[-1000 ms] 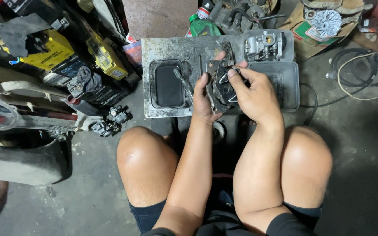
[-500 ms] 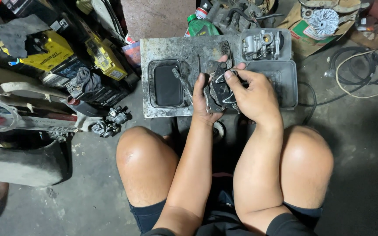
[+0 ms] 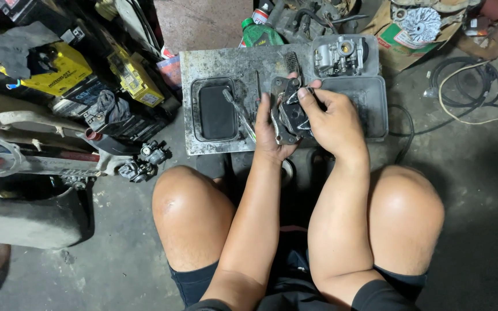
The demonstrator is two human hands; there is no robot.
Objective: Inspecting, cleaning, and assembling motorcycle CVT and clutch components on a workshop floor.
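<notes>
I sit with both knees up over a grimy grey metal tray [image 3: 226, 63] on the concrete floor. My left hand [image 3: 267, 133] and my right hand [image 3: 335, 118] together hold a dark, flat, greasy engine part [image 3: 291, 109] just above the tray's middle. The left hand grips its left edge, and the right hand's fingers curl over its top right. A silver carburetor [image 3: 339, 55] stands in the tray's far right corner. A metal tool [image 3: 238, 112] and a thin rod [image 3: 258, 86] lie on the tray left of my hands. A small brush [image 3: 291, 61] lies beyond them.
A rectangular recess [image 3: 215, 110] sits in the tray's left part. Yellow and black boxes [image 3: 64, 72] crowd the left side, with small black parts [image 3: 142, 161] on the floor. A green bottle [image 3: 259, 33] stands behind the tray. Cables [image 3: 462, 86] loop at right, near a cardboard box holding a metal fan disc [image 3: 422, 23].
Both hands have turned the dark part slightly and lifted it a little toward the tray's far side. My right fingers have shifted onto its upper edge.
</notes>
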